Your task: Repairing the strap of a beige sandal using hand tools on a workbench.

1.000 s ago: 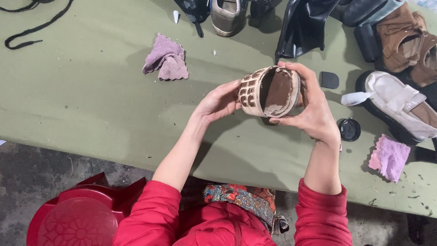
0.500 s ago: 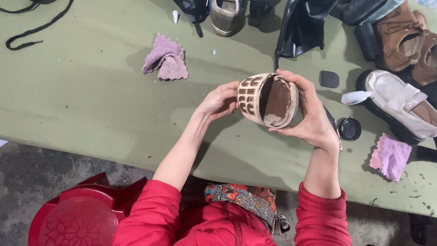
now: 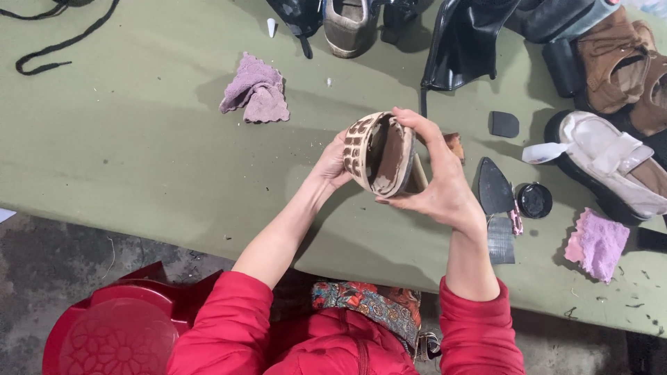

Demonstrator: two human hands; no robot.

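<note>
1. Far left on the green table (image 3: 139, 160) lies a black cord (image 3: 48, 48); I am not touching it. Further in sits a crumpled mauve cloth (image 3: 256, 90), well apart from my hands.
2. My left hand (image 3: 332, 167) is closed on the near-left edge of the shoe (image 3: 379, 153), fingers tucked behind its patterned side.
3. I hold the shoe up off the table, between both hands, over the middle of the tabletop. It is a brown and cream slip-on with a checked pattern on its outer side.
4. The shoe is turned on its side so the opening and insole face my right hand and partly up toward me. Its long axis runs roughly away from me and a bit downward, so I see it foreshortened, nearly end-on. Which end is the toe I cannot tell.
5. My right hand (image 3: 438, 187) cups the shoe's right side, thumb at the top rim, fingers curled under.
6. As I judge it, the work on this shoe is midway: the insole looks scuffed and patchy, no cloth or polish is in either hand.
7. To the right lie black sole pieces (image 3: 495, 187), an open tin of black polish (image 3: 534, 200), a pink cloth (image 3: 596, 244) and a cream shoe (image 3: 611, 163).
</note>
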